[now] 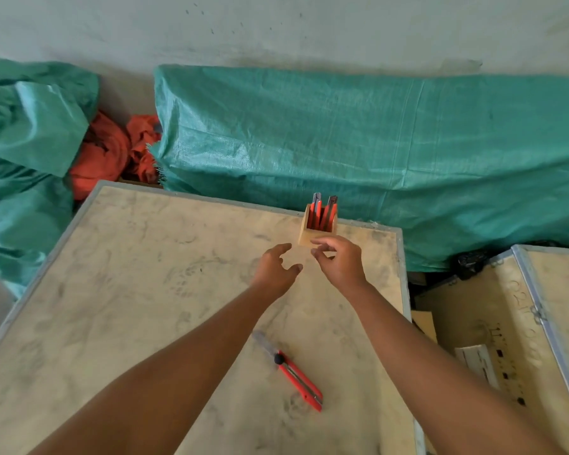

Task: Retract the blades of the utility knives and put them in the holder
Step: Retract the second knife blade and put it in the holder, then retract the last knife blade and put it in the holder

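Loose knife: one red utility knife (298, 376) lies flat on the crate top (128, 274) near me, between my forearms, and its blade looks out to me.
Holder: small wooden holder (317, 232) at the far edge, two red knives (322, 213) standing in it already.
Left hand: my left hand (276, 267) is open, fingers spread, nothing in it, just short of the holder.
Right hand: my right hand (340, 262) is loosely curled with thumb and finger close, touching nothing as far as I can tell.
Risk: grabbing that loose knife by the front end means a cut, so I'd go for the handle.
Risk two: the holder sits right at the edge, a bump could tip it off.
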### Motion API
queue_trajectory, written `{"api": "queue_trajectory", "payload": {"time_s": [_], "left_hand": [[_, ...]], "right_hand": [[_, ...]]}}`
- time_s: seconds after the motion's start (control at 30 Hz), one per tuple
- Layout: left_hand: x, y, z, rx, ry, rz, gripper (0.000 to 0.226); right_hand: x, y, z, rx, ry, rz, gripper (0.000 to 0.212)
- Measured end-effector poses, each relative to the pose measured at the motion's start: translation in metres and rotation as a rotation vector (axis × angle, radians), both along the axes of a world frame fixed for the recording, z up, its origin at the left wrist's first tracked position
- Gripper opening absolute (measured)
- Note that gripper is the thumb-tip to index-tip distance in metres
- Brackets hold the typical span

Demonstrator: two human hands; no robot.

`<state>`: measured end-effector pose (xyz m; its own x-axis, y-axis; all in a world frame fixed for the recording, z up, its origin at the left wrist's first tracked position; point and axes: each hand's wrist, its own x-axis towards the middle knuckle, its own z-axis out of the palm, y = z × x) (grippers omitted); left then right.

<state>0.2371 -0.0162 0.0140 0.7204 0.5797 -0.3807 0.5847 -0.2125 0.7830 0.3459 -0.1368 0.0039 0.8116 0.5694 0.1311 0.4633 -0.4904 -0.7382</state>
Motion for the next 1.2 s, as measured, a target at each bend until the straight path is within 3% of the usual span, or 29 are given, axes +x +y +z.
{"api": "queue_trajectory", "payload": {"time_s": [0.27, 0.43, 0.57, 0.73, 1.0, 1.2], "left_hand": [[-0.13, -0.062, -0.042, -0.064, 0.104, 0.165, 0.057], [-0.177, -0.125, -0.08, -0.238, 0.135, 0.332, 0.058], [-0.177, -0.154, -0.086, -0.367, 0.065, 0.416, 0.036], [-0.17, -0.165, -0.08, -0.393, -0.013, 0.459, 0.047], [-0.177, -0.171, -0.078, -0.387, -0.077, 0.391, 0.054], [-0.187, -0.153, -0.059, -0.556, -0.125, 0.426, 0.055]], "right_hand": [[-0.088, -0.052, -0.031, -0.296, 0.374, 0.215, 0.024], [-0.123, -0.064, -0.054, -0.494, 0.395, 0.399, 0.036], [-0.138, -0.061, -0.063, -0.564, 0.382, 0.535, 0.042], [-0.143, -0.064, -0.071, -0.521, 0.308, 0.519, 0.035], [-0.138, -0.077, -0.066, -0.434, 0.444, 0.386, 0.023], [-0.13, -0.071, -0.046, -0.26, 0.486, 0.273, 0.021]]}}
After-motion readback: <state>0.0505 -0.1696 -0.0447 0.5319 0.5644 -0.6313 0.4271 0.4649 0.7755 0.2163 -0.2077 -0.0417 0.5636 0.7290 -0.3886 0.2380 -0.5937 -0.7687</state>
